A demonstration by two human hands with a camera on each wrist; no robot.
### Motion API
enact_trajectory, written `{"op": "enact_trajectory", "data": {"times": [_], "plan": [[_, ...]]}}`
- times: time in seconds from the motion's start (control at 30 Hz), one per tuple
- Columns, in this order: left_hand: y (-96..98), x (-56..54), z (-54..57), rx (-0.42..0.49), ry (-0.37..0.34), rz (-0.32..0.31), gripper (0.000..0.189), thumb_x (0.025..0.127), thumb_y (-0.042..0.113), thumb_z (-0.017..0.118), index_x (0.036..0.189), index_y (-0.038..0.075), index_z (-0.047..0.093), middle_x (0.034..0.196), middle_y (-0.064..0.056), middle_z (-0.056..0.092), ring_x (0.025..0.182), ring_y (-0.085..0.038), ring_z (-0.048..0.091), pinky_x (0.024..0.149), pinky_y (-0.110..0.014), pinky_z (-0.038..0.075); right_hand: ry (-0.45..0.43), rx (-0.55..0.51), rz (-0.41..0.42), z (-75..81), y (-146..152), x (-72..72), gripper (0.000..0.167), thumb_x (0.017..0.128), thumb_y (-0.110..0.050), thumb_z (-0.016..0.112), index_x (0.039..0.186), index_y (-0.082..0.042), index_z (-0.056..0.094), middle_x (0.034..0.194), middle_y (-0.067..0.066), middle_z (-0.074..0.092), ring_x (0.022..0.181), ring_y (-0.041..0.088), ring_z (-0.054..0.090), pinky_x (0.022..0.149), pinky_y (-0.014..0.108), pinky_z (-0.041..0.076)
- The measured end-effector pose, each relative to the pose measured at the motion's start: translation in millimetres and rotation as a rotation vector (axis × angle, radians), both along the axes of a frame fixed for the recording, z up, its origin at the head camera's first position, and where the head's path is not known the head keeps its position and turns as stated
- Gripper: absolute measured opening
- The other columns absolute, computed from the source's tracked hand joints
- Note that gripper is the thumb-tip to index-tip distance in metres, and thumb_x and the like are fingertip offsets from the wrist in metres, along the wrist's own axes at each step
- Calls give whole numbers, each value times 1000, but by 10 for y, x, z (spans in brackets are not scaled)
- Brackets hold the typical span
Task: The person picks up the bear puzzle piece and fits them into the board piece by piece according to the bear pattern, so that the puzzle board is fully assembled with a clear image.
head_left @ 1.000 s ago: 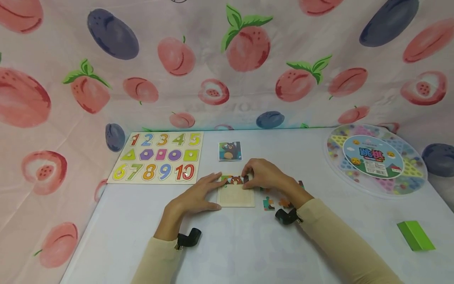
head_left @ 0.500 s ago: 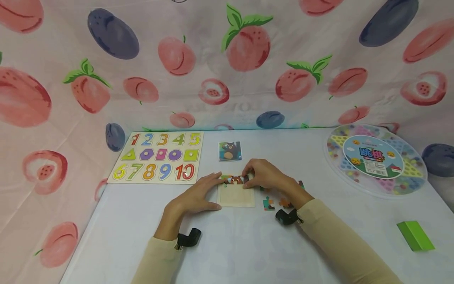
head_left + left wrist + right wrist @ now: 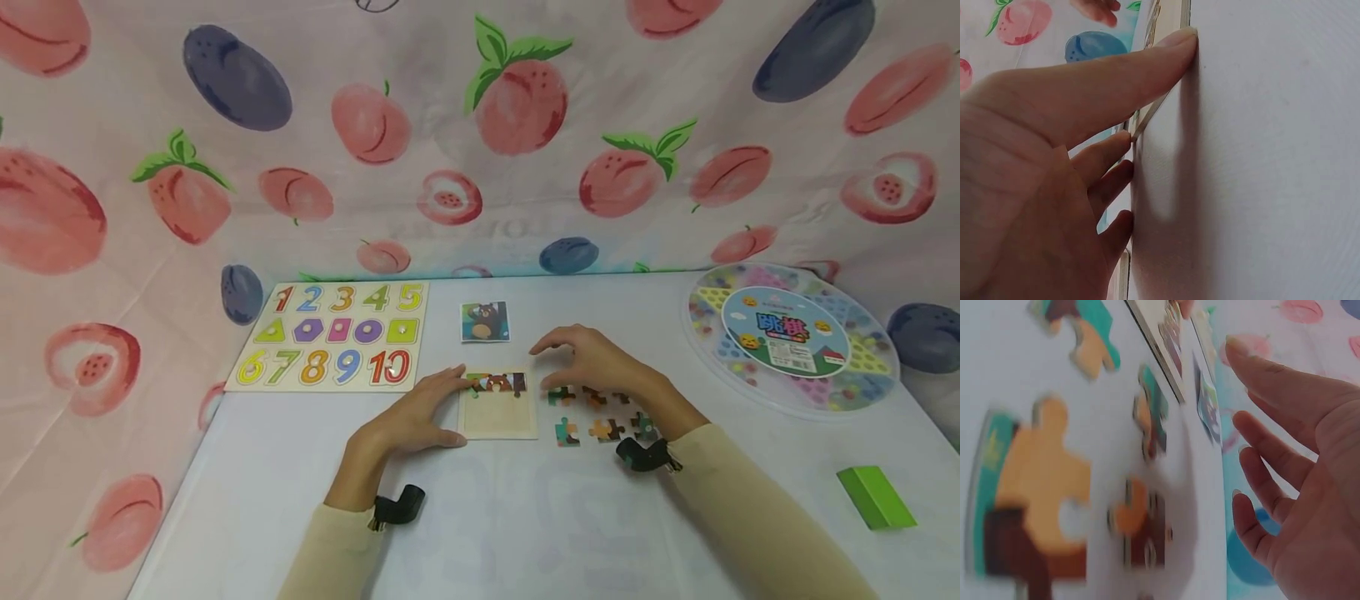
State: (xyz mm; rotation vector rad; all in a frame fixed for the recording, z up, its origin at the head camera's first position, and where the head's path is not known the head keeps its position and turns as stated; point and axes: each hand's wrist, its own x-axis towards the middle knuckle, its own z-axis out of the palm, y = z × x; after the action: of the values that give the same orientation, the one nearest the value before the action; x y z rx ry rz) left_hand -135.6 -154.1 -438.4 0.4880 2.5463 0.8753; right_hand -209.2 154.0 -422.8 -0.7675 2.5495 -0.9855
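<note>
A small wooden puzzle tray [image 3: 498,422] lies on the white table, its top row filled with joined puzzle pieces [image 3: 497,382] that show a brown bear's head. My left hand [image 3: 418,410] steadies the tray from the left, fingers at the upper corner and thumb at the lower one; the thumb [image 3: 1166,59] lies straight along its edge. To the right of the tray, my right hand [image 3: 596,362] hovers above loose puzzle pieces [image 3: 567,432], fingers spread and holding nothing. Several pieces, one a large orange and teal piece [image 3: 1047,500], show in the right wrist view. The hand partly hides some.
Behind the tray lies a bear picture card [image 3: 485,322]. A number board [image 3: 330,337] is at the back left, and a round Chinese checkers box [image 3: 791,342] at the back right. A green block [image 3: 876,497] sits at the right. Fruit-print cloth [image 3: 480,183] hangs behind.
My right hand has let go of the piece at the top row's right end and moved right, over the loose pieces. My left hand stays in place.
</note>
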Motion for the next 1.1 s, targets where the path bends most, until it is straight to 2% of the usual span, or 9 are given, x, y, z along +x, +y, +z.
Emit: {"op": "enact_trajectory", "data": {"times": [0.13, 0.37, 0.47, 0.67, 0.87, 1.1], "plan": [[1, 8, -11, 6, 0, 12, 80, 81, 22, 86, 152, 20, 48, 171, 4, 26, 162, -26, 18, 130, -54, 23, 27, 4, -25, -4, 148, 29, 46, 83, -24, 86, 125, -14, 72, 134, 7, 69, 132, 32, 56, 110, 59, 46], [-9, 10, -23, 18, -1, 19, 80, 81, 22, 86, 152, 20, 48, 171, 4, 27, 162, -26, 18, 131, -54, 22, 34, 22, -35, -111, 303, 89, 49, 78, -29, 89, 121, -14, 74, 128, 6, 72, 126, 32, 57, 108, 58, 48], [-13, 5, -26, 25, 5, 17, 80, 81, 22, 86, 151, 19, 49, 171, 4, 27, 161, -26, 20, 131, -53, 22, 14, 27, -32, -167, 330, 112, 47, 78, -33, 89, 119, -15, 74, 124, 4, 72, 122, 28, 57, 104, 52, 49], [-10, -1, -26, 25, 10, 13, 81, 81, 22, 87, 151, 16, 48, 171, 3, 27, 161, -26, 20, 131, -52, 22, 23, 57, -8, -238, 339, 151, 37, 82, -31, 86, 114, -18, 75, 118, 4, 69, 103, 19, 53, 86, 33, 48], [5, 3, -10, 32, 1, 16, 81, 81, 20, 87, 151, 16, 48, 171, 3, 27, 161, -27, 20, 131, -52, 22, 59, 82, -8, -259, 324, 175, 33, 81, -29, 87, 111, -20, 75, 114, 1, 69, 101, 17, 52, 86, 32, 45], [9, 4, -12, 27, 4, 19, 81, 80, 20, 87, 152, 17, 48, 171, 3, 27, 161, -27, 20, 131, -53, 23, 53, 74, -4, -284, 310, 166, 26, 80, -30, 87, 103, -22, 78, 107, -2, 70, 96, 15, 50, 82, 30, 43]]}}
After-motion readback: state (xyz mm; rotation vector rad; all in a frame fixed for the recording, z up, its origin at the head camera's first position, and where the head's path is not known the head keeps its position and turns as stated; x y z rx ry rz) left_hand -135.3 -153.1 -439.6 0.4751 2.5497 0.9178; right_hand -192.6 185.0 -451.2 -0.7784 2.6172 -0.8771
